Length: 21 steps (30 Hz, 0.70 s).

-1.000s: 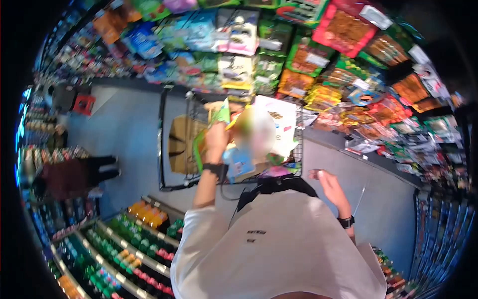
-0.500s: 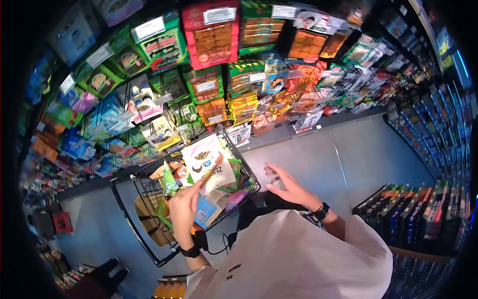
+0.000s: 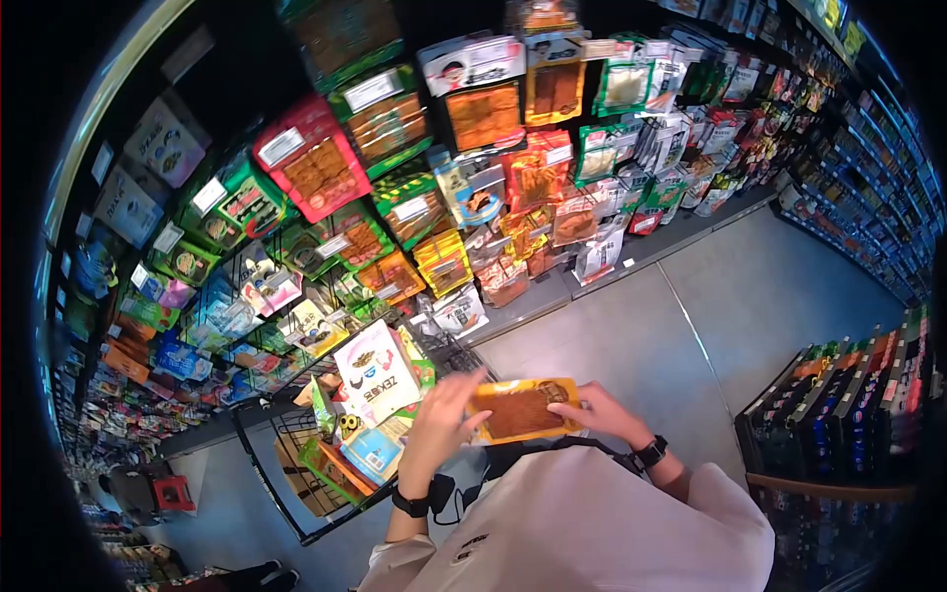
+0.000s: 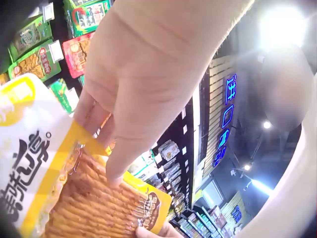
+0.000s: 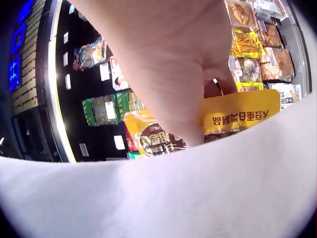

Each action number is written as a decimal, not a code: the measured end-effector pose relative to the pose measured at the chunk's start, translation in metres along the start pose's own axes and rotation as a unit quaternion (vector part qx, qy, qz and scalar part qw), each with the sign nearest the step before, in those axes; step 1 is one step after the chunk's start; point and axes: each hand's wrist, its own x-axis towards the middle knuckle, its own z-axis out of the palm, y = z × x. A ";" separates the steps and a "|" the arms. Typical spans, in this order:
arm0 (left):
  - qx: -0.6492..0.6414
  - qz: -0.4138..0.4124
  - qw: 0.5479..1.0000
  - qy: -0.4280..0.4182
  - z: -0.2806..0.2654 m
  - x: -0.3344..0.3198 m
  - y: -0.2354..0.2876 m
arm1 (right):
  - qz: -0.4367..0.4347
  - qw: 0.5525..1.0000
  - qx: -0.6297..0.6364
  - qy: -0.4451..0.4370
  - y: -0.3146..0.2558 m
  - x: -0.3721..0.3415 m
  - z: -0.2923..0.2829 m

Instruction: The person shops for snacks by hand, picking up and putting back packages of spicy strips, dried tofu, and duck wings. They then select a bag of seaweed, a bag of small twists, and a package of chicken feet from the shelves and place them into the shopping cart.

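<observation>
A yellow-edged snack packet (image 3: 523, 409) with a brown, ridged product showing through its window is in front of the person's waist. The right hand (image 3: 604, 412) pinches its right end, thumb on the front. At its left end is the left hand (image 3: 444, 419); in the left wrist view the left hand (image 4: 143, 84) has its thumb on the packet (image 4: 94, 198) and its fingers behind. In the right wrist view the right hand (image 5: 173, 64) grips the packet's yellow edge (image 5: 237, 113), and the white sleeve covers the lower part.
A shopping cart (image 3: 266, 464) stands at the left, holding a white pouch (image 3: 377, 373), a blue packet (image 3: 373, 452) and other packages. Racks of hanging snack packets (image 3: 483, 109) rise ahead. Boxed goods (image 3: 838, 405) line a shelf at the right; a red stool (image 3: 174, 492) is far left.
The yellow-edged packet is now between both hands; half a second ago the left hand was over the cart and the right hand was empty. The view has shifted along the racks.
</observation>
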 end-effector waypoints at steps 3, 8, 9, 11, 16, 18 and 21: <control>0.067 -0.001 0.995 0.071 0.048 0.024 0.012 | -0.010 0.987 0.103 0.125 0.041 -0.043 -0.037; -0.213 -0.140 0.966 -0.052 0.121 0.080 0.053 | 0.029 0.910 0.334 0.245 0.082 -0.094 -0.092; -0.278 -0.187 0.937 -0.098 0.128 0.090 0.069 | 0.014 0.896 0.355 0.268 0.085 -0.101 -0.103; -0.317 -0.134 0.935 -0.083 0.169 0.107 0.058 | -0.002 0.884 0.368 0.288 0.094 -0.113 -0.111; -0.485 -0.103 0.866 0.066 0.173 0.166 0.100 | 0.003 0.875 0.395 0.279 0.124 -0.116 -0.127; -0.476 -0.096 0.870 0.084 0.165 0.186 0.110 | 0.006 0.889 0.366 0.275 0.135 -0.109 -0.132; -0.421 -0.083 0.899 0.087 0.163 0.213 0.109 | -0.009 0.895 0.258 0.363 0.137 -0.090 -0.151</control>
